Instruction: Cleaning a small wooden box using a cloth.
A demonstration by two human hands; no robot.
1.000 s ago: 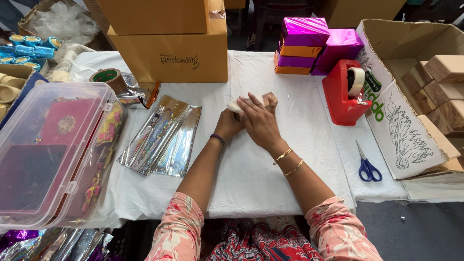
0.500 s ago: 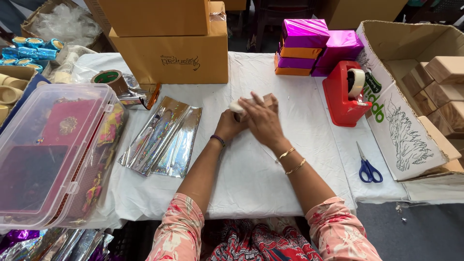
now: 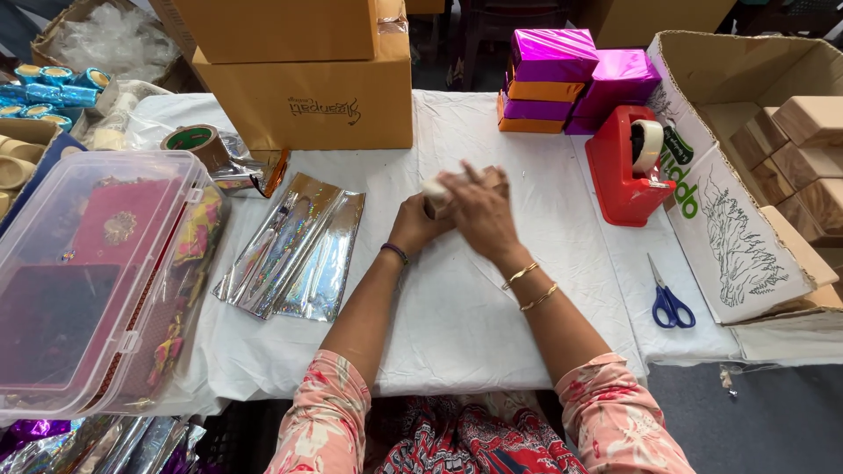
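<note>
the small pale box (image 3: 436, 191) sits on the white tablecloth (image 3: 457, 325), pinned between both hands — the left hand (image 3: 414, 226) curls its fingers around the near side, the right hand (image 3: 479, 211) lies over the top with fingers closed on it. only a cream corner shows; the rest is hidden. left of the box lie silver foil sheets (image 3: 294, 250); right of it a red tape dispenser (image 3: 625, 167), and blue scissors (image 3: 669, 298); behind it a cardboard carton (image 3: 307, 88).

small pale box (image 3: 436, 191), held above white table
</note>
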